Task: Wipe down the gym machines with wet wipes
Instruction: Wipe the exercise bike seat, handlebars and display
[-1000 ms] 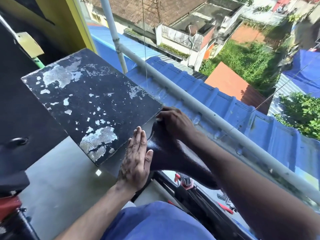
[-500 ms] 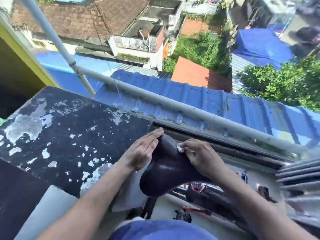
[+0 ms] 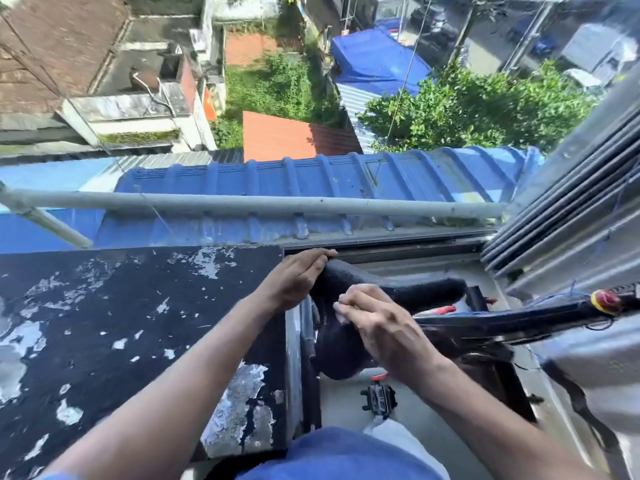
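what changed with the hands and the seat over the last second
The left hand, which lay flat beside the seat, has moved up to its far end and now curls over the edge there. The right hand has come back from that far end to the seat's middle, rubbing with the wipe. The seat and the peeling black board stayed put.

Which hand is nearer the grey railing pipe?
Left. The left hand holds the black seat at its far end, just below the railing pipe; the right hand wipes nearer the body.

I see the peeling black panel (image 3: 138, 341) crowding the saddle's (image 3: 346, 348) left; the handlebar (image 3: 519, 315) blocks its right; room stays open above.
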### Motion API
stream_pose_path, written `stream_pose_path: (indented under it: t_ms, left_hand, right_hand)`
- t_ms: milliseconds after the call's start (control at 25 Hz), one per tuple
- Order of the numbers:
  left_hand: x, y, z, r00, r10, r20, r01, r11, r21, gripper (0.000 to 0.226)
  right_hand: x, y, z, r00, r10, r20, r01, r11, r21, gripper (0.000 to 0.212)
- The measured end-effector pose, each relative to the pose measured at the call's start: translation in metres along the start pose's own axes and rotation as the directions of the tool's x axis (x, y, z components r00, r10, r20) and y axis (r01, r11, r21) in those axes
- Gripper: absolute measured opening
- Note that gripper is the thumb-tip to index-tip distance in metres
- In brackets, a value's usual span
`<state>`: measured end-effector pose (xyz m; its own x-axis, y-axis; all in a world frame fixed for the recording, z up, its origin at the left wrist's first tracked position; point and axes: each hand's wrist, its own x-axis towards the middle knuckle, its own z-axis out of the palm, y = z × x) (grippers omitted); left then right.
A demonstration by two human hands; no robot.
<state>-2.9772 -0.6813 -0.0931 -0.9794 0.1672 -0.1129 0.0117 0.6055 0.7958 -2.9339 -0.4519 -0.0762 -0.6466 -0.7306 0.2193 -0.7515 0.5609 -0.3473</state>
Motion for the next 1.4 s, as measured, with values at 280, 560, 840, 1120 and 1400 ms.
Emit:
stream_pose_path:
  t_ms: [280, 560, 840, 1120, 1400]
  left_hand:
    - [0.012, 0.009, 0.018, 0.952, 0.278, 0.125, -0.305, 0.859, 0.410, 0.056]
    - [0.018, 0.046, 0.036, 0.961, 0.220, 0.168, -0.275, 0.685, 0.675, 0.067]
    - [0.043, 0.128, 0.105, 0.853, 0.379, 0.360, -0.499, 0.794, 0.347, 0.061]
    - [0.128, 0.245, 0.221, 0.596, 0.708, 0.380, -0.797, 0.581, 0.166, 0.071]
    - [0.266, 0.393, 0.357, 0.279, 0.886, 0.371, -0.957, 0.222, 0.187, 0.067]
  right_hand:
    - [-0.032, -0.001, 0.006, 0.999, -0.003, -0.053, 0.001, 0.999, -0.047, 0.038]
    - [-0.070, 0.097, -0.045, 0.834, 0.437, -0.336, -0.479, 0.877, -0.049, 0.033]
    - [-0.131, 0.078, -0.072, 0.637, 0.638, -0.433, -0.624, 0.757, 0.196, 0.030]
    - [-0.241, 0.106, -0.172, 0.309, 0.665, -0.680, -0.706, 0.639, 0.304, 0.029]
    - [-0.319, 0.191, -0.255, 0.280, 0.506, -0.816, -0.850, 0.526, 0.035, 0.022]
